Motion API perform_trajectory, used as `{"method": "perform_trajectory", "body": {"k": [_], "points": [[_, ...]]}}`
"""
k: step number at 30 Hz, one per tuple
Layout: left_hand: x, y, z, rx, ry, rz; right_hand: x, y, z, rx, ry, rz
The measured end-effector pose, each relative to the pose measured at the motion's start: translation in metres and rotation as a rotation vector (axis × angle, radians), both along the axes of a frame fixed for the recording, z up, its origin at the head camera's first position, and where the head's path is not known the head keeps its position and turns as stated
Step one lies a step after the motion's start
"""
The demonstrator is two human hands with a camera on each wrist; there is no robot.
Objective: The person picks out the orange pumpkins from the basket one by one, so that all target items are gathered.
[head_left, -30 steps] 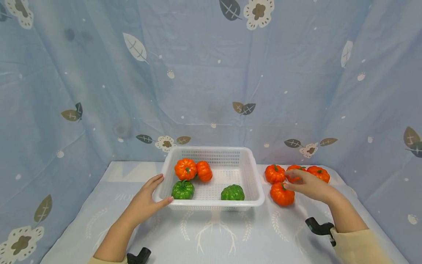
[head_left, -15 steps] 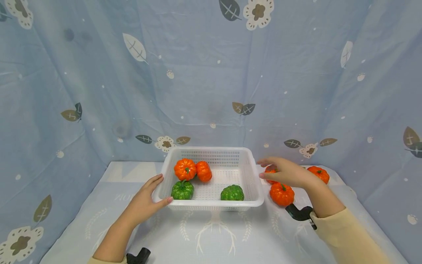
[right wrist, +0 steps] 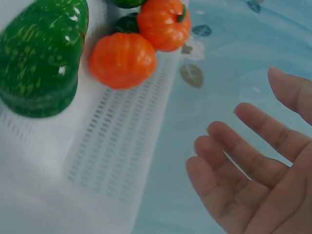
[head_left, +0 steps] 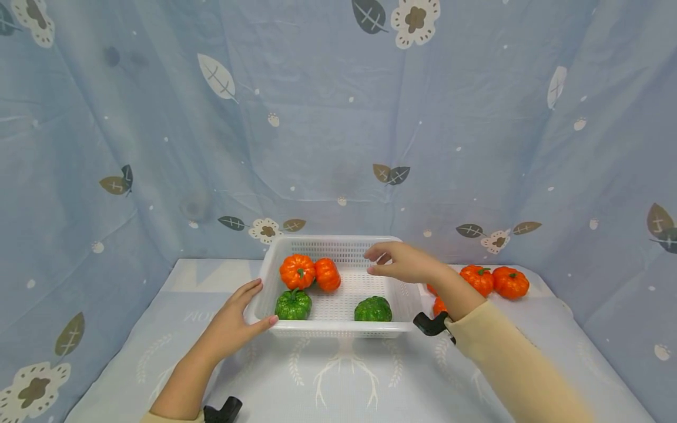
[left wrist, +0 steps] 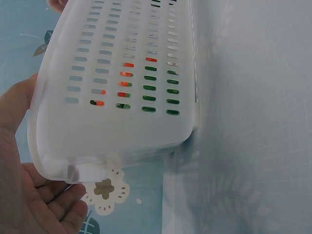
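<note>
A white perforated plastic basket (head_left: 341, 326) holds two small orange pumpkins, one on the left (head_left: 297, 271) and one beside it (head_left: 327, 274). Two green ribbed pumpkins are in it as well, at the front left (head_left: 293, 304) and front right (head_left: 373, 308). My left hand (head_left: 238, 317) spans the basket's left front corner, thumb at the front rim and fingers along the left side; the left wrist view shows fingers (left wrist: 66, 207) loosely bent beneath the rim. Over the basket's right half hovers my right hand (head_left: 404, 262), fingers spread and slightly bent, holding nothing.
To the right of the basket, orange pumpkins (head_left: 477, 280) lie on the pale patterned tablecloth (head_left: 338, 382); my right forearm partly covers two of them. Behind everything hangs a blue curtain (head_left: 317, 135) with leaf prints. Black wrist mounts (head_left: 431, 324) sit near both sleeves.
My right hand has moved left, from the orange pumpkins on the table to above the basket. My left hand and the basket have stayed in place.
</note>
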State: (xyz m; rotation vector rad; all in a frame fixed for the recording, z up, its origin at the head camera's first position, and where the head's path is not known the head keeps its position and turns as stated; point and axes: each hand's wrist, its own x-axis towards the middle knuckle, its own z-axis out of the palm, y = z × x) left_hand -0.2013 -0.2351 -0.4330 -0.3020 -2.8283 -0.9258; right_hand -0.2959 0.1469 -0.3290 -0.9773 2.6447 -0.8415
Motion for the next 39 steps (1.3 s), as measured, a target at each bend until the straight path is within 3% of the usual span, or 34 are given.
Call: {"method": "perform_trajectory", "body": {"k": [9,18,39], "points": [[0.0,0.0,0.001,-0.008,-0.005,0.007,-0.031,-0.036,-0.019,0.003,-0.008,-0.006],[-0.001,0.0,0.0,-0.008,-0.002,0.012,-0.056,-0.061,-0.035,-0.046,-0.092,-0.056],[0.0,0.0,0.003,-0.017,-0.01,0.016,-0.07,-0.103,-0.07,-0.06,-0.2,-0.124]]}}
